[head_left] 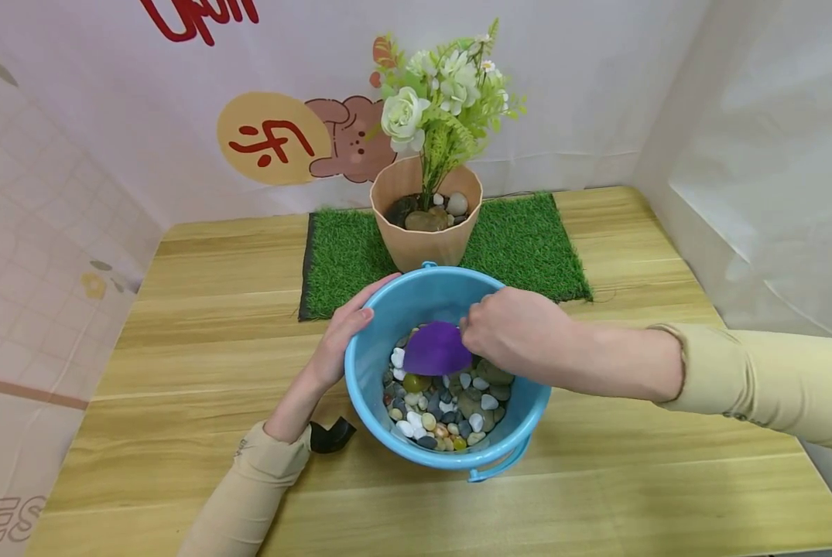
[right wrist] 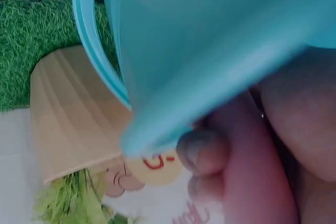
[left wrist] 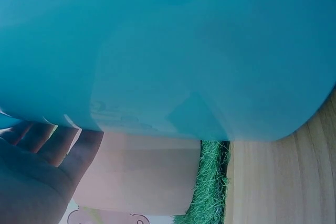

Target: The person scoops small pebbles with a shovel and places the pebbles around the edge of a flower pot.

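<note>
A light blue bucket point(head_left: 450, 462) holds a bed of mixed pebbles point(head_left: 426, 422). My right hand point(head_left: 520, 333) reaches in over its right side and grips a purple toy shovel point(head_left: 436, 352), whose blade is over the pebbles. The shovel's handle is hidden by the fist in the head view. In the right wrist view, curled fingers point(right wrist: 202, 153) show beside the bucket's rim. My left hand point(head_left: 339, 333) rests against the bucket's outer left side, thumb by the rim. Its fingers point(left wrist: 79, 153) lie extended along the outer wall in the left wrist view.
Behind the bucket, a peach flowerpot point(head_left: 426, 244) with white flowers point(head_left: 450, 93) and stones stands on a green turf mat point(head_left: 527, 232). A black bent pipe piece point(head_left: 332, 435) lies left of the bucket. The bucket's handle point(head_left: 502, 464) hangs toward the front.
</note>
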`<state>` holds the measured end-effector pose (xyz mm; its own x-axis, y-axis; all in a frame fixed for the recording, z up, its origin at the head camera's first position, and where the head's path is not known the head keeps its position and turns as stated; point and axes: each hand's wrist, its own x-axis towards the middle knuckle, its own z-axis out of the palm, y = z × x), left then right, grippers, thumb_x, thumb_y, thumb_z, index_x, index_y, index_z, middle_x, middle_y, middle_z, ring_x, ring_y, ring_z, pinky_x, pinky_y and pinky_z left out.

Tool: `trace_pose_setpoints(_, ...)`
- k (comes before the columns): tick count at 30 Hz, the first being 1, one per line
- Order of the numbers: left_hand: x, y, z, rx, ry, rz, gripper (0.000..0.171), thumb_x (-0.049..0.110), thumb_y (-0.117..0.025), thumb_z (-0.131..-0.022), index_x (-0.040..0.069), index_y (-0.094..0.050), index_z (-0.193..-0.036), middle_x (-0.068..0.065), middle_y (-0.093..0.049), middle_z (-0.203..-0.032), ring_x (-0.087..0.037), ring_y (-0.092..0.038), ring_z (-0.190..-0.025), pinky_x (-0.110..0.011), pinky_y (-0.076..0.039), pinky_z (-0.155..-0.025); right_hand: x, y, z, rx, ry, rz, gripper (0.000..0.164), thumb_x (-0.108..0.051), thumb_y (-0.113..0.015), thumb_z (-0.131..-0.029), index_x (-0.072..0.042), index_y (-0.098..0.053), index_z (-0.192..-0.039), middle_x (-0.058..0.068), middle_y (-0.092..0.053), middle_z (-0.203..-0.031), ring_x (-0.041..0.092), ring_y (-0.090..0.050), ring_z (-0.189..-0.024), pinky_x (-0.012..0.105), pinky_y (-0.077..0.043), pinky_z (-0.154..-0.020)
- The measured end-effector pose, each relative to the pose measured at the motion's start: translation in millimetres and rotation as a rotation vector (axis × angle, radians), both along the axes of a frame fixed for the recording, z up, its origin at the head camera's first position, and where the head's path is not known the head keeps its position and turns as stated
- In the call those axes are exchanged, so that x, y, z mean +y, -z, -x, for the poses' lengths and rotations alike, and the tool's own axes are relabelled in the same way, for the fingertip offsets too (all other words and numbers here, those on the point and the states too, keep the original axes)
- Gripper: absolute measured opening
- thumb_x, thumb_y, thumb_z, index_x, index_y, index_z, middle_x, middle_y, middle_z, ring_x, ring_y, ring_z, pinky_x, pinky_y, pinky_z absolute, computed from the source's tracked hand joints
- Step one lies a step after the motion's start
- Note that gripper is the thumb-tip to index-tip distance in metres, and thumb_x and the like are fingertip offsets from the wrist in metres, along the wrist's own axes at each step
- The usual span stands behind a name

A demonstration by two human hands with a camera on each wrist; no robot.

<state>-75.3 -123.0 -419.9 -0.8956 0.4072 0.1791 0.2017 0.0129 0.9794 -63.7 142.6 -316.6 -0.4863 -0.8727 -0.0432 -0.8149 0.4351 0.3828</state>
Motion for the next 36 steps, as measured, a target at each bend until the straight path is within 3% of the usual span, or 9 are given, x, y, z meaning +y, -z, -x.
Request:
trace_pose_setpoints(9, 1, -0.9, 1.0, -0.003, -0.005, 0.001, 0.067, 0.026, -0.033, -0.101, 0.001, -0.034, -0.163, -0.029, -0.043, -0.163, -0.049, -0.049, -0.144, -0.061, -0.049, -0.111, -9, 30.2, -5.8, 0.186, -0.195, -0.007, 0.032, -0.007, -0.078, -0.079, -0.026, -0.063, -0.059, -0.008, -0.062, -0.056, 0.008, -0.045, -0.048, 0.024, -0.051, -0.049)
trace_pose_setpoints(13, 1, -1.3, 0.7, -0.011, -0.001, -0.002, 0.068, 0.027, -0.033, -0.101, 0.001, -0.033, -0.163, -0.029, -0.043, -0.163, -0.049, -0.049, -0.144, -0.062, -0.05, -0.11, -7, 31.4, -4.6, 0.193, -0.232, -0.007, 0.033, -0.009, -0.078, -0.08, -0.028, -0.062, -0.058, -0.009, -0.061, -0.057, 0.008, -0.043, -0.048, 0.023, -0.047, -0.049)
trace_pose_setpoints(19, 0, -0.9, 0.5, -0.013, 0.001, 0.003, 0.067, 0.027, -0.032, -0.101, 0.002, -0.033, -0.163, -0.028, -0.043, -0.163, -0.05, -0.048, -0.145, -0.062, -0.049, -0.11, -9, 27.2, -4.9, 0.237, -0.359, -0.05, 0.031, -0.011, -0.077, -0.082, -0.029, -0.065, -0.061, -0.01, -0.062, -0.06, 0.008, -0.051, -0.052, 0.022, -0.046, -0.05)
trace_pose_setpoints(24, 0, -1.0, 0.7, -0.005, 0.004, 0.012, 0.067, 0.027, -0.032, -0.102, 0.002, -0.034, -0.163, -0.028, -0.044, -0.163, -0.05, -0.048, -0.145, -0.06, -0.049, -0.112, -12, 27.3, -5.9, 0.286, -0.377, -0.11, 0.033, -0.011, -0.073, -0.082, -0.029, -0.06, -0.058, -0.009, -0.056, -0.056, 0.008, -0.046, -0.049, 0.021, -0.04, -0.046)
trace_pose_setpoints(28, 1, -1.7, 0.3, 0.006, 0.001, 0.017, 0.066, 0.027, -0.032, -0.102, 0.001, -0.035, -0.163, -0.028, -0.044, -0.162, -0.05, -0.049, -0.145, -0.059, -0.049, -0.112, -13, 28.8, -1.6, 0.209, -0.343, -0.074, 0.032, -0.012, -0.076, -0.083, -0.028, -0.062, -0.06, -0.01, -0.058, -0.057, 0.007, -0.047, -0.049, 0.022, -0.042, -0.047)
trace_pose_setpoints(32, 0, -1.0, 0.8, 0.0, -0.002, 0.015, 0.066, 0.027, -0.032, -0.102, 0.002, -0.035, -0.163, -0.028, -0.045, -0.162, -0.05, -0.05, -0.144, -0.059, -0.05, -0.111, -14, 28.1, 4.4, -0.006, -0.222, -0.033, 0.02, -0.017, -0.083, -0.081, -0.023, -0.069, -0.069, -0.007, -0.067, -0.065, 0.012, -0.056, -0.054, 0.026, -0.052, -0.055)
trace_pose_setpoints(36, 0, -1.7, 0.3, -0.016, 0.0, 0.01, 0.066, 0.027, -0.032, -0.101, 0.004, -0.035, -0.163, -0.027, -0.046, -0.162, -0.042, -0.053, -0.143, -0.047, -0.054, -0.108, -13, 28.1, 7.7, -0.175, -0.111, -0.034, 0.014, -0.019, -0.088, -0.077, -0.019, -0.074, -0.075, -0.002, -0.073, -0.074, 0.015, -0.063, -0.062, 0.029, -0.058, -0.063)
